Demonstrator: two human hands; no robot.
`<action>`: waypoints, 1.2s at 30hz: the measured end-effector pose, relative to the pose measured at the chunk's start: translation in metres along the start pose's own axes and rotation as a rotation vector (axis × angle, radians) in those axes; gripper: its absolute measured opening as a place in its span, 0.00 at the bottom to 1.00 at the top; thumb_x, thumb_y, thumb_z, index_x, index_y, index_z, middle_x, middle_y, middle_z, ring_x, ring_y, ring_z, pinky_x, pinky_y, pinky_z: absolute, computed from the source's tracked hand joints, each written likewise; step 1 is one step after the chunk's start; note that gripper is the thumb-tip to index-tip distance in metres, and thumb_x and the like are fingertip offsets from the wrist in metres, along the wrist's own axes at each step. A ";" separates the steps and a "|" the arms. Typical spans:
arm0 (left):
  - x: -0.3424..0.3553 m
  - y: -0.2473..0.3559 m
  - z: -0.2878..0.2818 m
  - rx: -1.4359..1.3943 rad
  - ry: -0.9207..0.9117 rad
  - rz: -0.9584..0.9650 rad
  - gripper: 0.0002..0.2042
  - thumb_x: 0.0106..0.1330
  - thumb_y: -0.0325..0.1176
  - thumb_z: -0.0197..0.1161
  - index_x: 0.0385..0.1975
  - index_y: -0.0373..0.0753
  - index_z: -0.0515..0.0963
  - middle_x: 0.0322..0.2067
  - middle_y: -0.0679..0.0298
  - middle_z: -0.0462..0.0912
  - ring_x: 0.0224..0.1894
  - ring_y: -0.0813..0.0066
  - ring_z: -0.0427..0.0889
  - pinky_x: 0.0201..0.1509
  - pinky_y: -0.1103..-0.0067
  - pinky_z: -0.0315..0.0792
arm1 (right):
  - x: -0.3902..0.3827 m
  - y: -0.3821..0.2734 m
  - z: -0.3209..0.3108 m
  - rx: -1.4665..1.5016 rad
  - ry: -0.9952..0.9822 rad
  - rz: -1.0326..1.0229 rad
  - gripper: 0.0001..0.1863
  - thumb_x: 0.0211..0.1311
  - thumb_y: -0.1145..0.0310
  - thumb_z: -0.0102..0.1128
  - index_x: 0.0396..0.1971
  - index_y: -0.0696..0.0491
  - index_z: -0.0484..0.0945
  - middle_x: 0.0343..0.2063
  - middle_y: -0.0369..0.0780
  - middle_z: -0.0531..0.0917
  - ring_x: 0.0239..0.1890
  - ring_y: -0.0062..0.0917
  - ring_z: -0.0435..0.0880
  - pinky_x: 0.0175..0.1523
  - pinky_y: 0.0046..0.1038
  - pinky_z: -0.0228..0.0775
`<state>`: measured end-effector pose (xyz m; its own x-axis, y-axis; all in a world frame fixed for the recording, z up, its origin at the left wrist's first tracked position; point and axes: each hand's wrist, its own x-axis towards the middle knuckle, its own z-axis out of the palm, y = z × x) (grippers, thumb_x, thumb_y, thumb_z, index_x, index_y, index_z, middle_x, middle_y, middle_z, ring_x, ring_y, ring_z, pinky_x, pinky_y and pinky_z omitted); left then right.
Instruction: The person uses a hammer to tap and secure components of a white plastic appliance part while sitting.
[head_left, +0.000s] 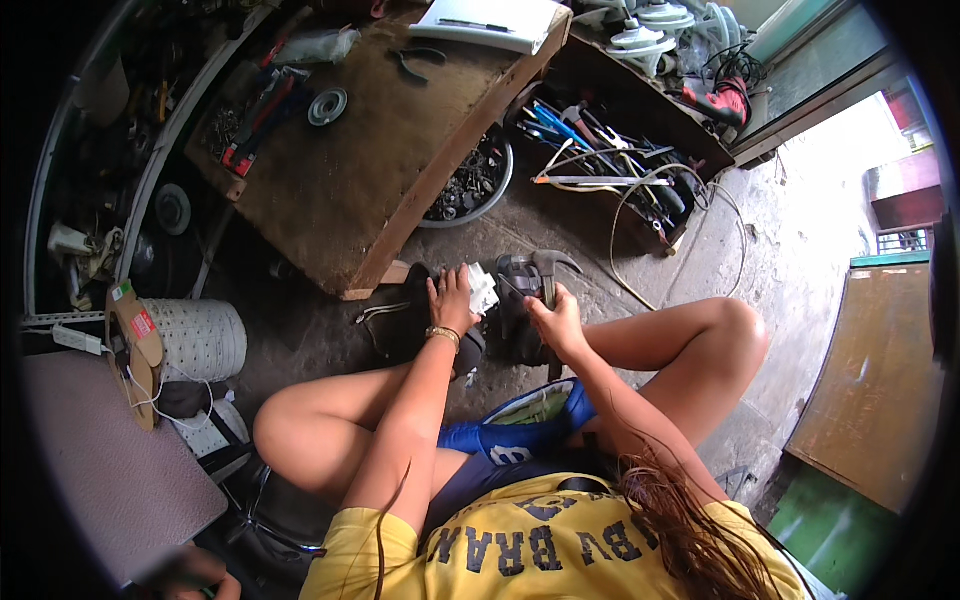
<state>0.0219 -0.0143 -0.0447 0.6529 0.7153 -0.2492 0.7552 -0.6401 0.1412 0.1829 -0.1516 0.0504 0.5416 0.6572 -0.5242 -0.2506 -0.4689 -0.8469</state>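
Between my bent knees, my left hand (452, 302) reaches down with its fingers partly spread and a pale, irregular white piece (483, 289) against its thumb side. It appears to grip that piece over a dark object near the floor; the thumb's hold is mostly hidden. My right hand (560, 325) is closed on a claw hammer (549, 264) close to its metal head, the claw pointing right. A thin dark rod also shows by the right thumb, its kind unclear. Next to the hammer stands a dark, bulky item (515, 275), partly covered.
A low wooden table (350, 170) carries pliers (418, 66), a round metal disc (328, 106) and a notebook (485, 22). Beyond it are a basin of small parts (470, 190) and a tool box (700, 150). A cable (742, 240) loops on the floor. Another person (190, 572) is at lower left.
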 end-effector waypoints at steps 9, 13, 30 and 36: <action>0.051 -0.038 -0.009 -0.130 -0.378 0.288 0.57 0.32 0.53 0.81 0.67 0.40 0.59 0.59 0.53 0.73 0.64 0.53 0.69 0.69 0.61 0.55 | 0.034 -0.038 -0.013 -0.171 -0.230 0.065 0.15 0.61 0.62 0.67 0.25 0.58 0.76 0.15 0.36 0.78 0.17 0.19 0.77 0.23 0.27 0.68; 0.038 -0.030 -0.014 -0.177 -0.169 0.351 0.51 0.41 0.45 0.80 0.68 0.44 0.58 0.63 0.55 0.70 0.69 0.51 0.62 0.72 0.59 0.52 | 0.050 -0.065 -0.005 -0.445 -0.275 -0.017 0.16 0.58 0.60 0.69 0.26 0.58 0.78 0.15 0.37 0.78 0.16 0.20 0.77 0.22 0.27 0.68; 0.023 0.011 -0.038 -0.834 0.079 0.249 0.10 0.66 0.42 0.62 0.33 0.43 0.84 0.27 0.54 0.84 0.32 0.52 0.84 0.38 0.64 0.75 | 0.080 -0.066 0.012 -0.489 -0.132 -0.313 0.21 0.67 0.56 0.57 0.32 0.63 0.74 0.30 0.59 0.80 0.39 0.56 0.80 0.42 0.46 0.70; -0.014 0.000 0.009 -0.770 -0.049 0.199 0.14 0.66 0.44 0.59 0.29 0.40 0.83 0.25 0.53 0.83 0.32 0.53 0.83 0.37 0.64 0.74 | 0.040 -0.090 -0.018 -0.595 -0.090 -0.502 0.15 0.69 0.63 0.57 0.32 0.61 0.70 0.25 0.57 0.76 0.32 0.60 0.68 0.36 0.44 0.68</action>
<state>0.0126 -0.0271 -0.0503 0.7900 0.5832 -0.1893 0.4648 -0.3682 0.8053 0.2416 -0.0938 0.1075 0.4030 0.9076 -0.1178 0.4931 -0.3238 -0.8074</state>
